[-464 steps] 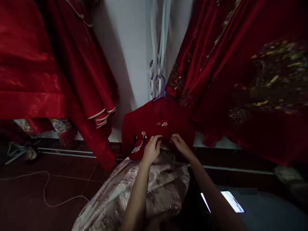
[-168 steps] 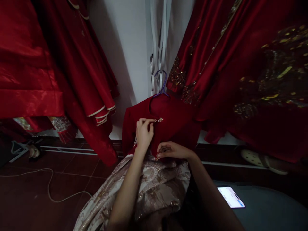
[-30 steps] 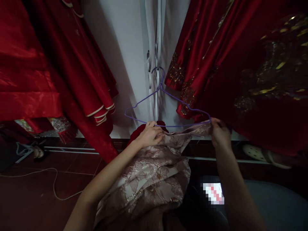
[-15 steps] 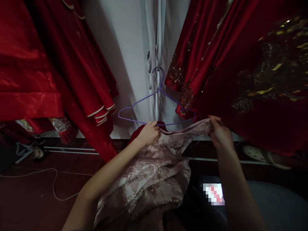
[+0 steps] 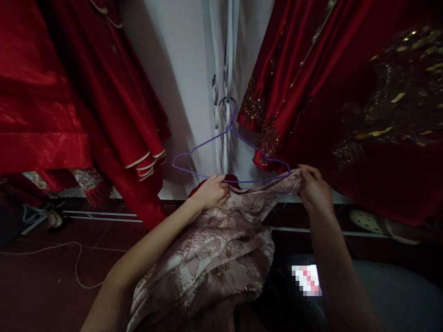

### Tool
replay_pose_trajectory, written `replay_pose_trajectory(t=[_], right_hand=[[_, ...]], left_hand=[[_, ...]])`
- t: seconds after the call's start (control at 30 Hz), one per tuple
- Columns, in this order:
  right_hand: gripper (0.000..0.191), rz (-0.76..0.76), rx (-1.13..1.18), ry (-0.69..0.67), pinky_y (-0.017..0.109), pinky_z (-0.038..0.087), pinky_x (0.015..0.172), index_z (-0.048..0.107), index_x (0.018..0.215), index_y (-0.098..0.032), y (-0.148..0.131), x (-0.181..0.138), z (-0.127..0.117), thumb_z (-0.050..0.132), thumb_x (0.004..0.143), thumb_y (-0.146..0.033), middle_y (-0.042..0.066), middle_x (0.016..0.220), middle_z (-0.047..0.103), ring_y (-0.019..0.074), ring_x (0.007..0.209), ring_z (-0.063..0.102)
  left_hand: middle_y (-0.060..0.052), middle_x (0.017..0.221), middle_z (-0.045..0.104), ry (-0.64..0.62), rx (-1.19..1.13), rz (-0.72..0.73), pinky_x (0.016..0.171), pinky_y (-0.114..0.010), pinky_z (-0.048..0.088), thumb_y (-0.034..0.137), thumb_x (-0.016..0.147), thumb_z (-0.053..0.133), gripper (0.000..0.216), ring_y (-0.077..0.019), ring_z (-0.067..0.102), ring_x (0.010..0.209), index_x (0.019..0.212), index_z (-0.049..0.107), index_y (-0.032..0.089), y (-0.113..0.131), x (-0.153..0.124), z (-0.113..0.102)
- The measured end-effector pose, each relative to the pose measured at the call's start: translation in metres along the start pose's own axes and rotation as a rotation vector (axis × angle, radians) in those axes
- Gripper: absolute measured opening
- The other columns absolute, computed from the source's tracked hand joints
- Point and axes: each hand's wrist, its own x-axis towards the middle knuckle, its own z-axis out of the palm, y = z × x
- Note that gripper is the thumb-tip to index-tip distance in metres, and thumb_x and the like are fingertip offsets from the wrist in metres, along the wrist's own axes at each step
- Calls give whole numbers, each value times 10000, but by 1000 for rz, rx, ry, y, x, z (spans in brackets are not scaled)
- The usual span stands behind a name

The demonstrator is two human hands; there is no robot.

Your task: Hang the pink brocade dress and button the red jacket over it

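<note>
Both hands grip a pale floral fabric (image 5: pixel 221 244) at frame centre: left hand (image 5: pixel 209 192) beneath the purple wire hanger (image 5: pixel 230 152) (hooked above), right hand (image 5: pixel 315 190) pinching its right corner

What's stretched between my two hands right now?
In the head view, the top edge of the brocade fabric spans from the left hand to the right hand, just under the bottom bar of the purple hanger.

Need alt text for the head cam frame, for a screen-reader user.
Two bare hands hold the top edge of a pale brocade garment against the bottom bar of a purple wire hanger: the left hand grips near mid-bar, the right hand at the bar's right end. Red garments hang on both sides.
</note>
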Motion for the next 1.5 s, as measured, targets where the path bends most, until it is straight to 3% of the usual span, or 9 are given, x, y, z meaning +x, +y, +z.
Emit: replay_pose_trajectory(t=[0.1,0.27,0.4,0.7,0.8,0.9,0.97,1.13,1.5], right_hand=[[349,-46,45,-20,284,443,719,586,971,-188,-9,0,11,561,719,-429,73,981,614,173,818,567],[266,-454,-423,-112,324,392,863,639,918,-200,-46,-3,42,479,810,-383,68,958,636,200,923,542],[280,-559,-602,-173,328,386,874,620,963,-226,-71,-6,63,416,855,-384,63,1000,634,213,963,544],[258,-698,-627,-243,397,364,831,576,1009,-255,-45,17,74,462,837,-410,32,920,655,235,846,571],[243,-684,-562,-280,375,369,822,587,968,-262,-44,23,72,466,836,-426,9,920,660,216,836,576],[249,-677,-523,-295,362,379,801,602,938,-263,-47,27,69,477,824,-445,-1,897,666,212,820,580],[250,-664,-510,-296,361,388,783,609,921,-261,-51,29,67,500,807,-454,2,859,670,214,797,585],[220,-637,-453,-330,353,419,744,621,886,-264,-59,33,63,531,794,-443,-1,854,673,201,756,601],[245,-650,-424,-382,326,463,694,638,883,-252,-60,46,60,537,788,-454,8,855,682,198,759,615]], left_hand=[[-84,830,619,10,-12,16,720,-360,285,288,861,416,256,-218,436,897,831,634,158,1,3,4],[-73,828,626,17,-44,19,714,-355,282,319,858,420,276,-215,432,895,769,624,156,1,10,8],[-45,839,637,25,-152,-19,736,-350,277,352,858,427,276,-203,434,880,792,632,178,-2,19,15],[-21,788,623,352,-723,-267,829,-286,335,385,887,382,342,-141,524,821,781,622,165,-2,35,28],[-31,809,614,556,-841,-363,779,-250,391,405,885,377,344,-133,548,797,799,601,159,-19,19,24],[-33,812,610,839,-746,-639,755,-242,411,422,857,430,315,-135,549,802,786,600,167,-50,-16,28],[-32,806,618,927,-680,-784,739,-241,420,428,825,486,296,-136,555,786,805,615,162,-73,-43,35],[-48,791,660,908,-769,-896,717,-264,457,443,752,571,323,-154,592,748,827,652,139,-106,-86,58],[-88,949,681,943,-851,-930,853,-340,465,461,738,576,367,-201,616,903,885,667,138,-117,-92,70]])
